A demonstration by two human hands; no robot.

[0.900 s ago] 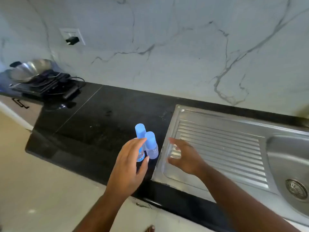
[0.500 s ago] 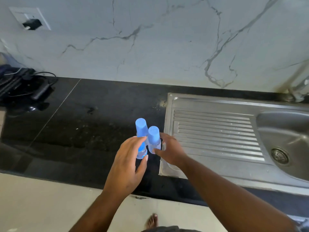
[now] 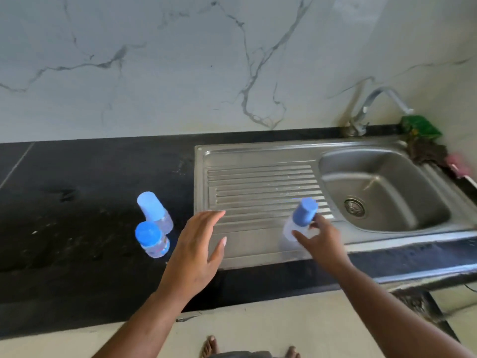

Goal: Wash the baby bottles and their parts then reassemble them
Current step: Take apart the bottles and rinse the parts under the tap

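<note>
Two small clear baby bottles with blue caps stand on the black counter: the far bottle (image 3: 154,212) and the near bottle (image 3: 151,239), close together. My left hand (image 3: 196,250) hovers just right of them with fingers straight, holding nothing. A third capped bottle (image 3: 299,219), blurred by motion, is tilted over the sink's draining board (image 3: 258,187). My right hand (image 3: 321,242) grips that bottle around its body.
The steel sink bowl (image 3: 382,187) with its drain lies at the right, a tap (image 3: 371,104) behind it. A green sponge (image 3: 420,127) and a dark cloth (image 3: 427,152) sit at the sink's far right corner. The counter's front edge runs below my hands.
My right hand took one bottle from the cluster and carried it right, over the draining board. My left hand let go of the other bottles and drew right. The view swung right.
</note>
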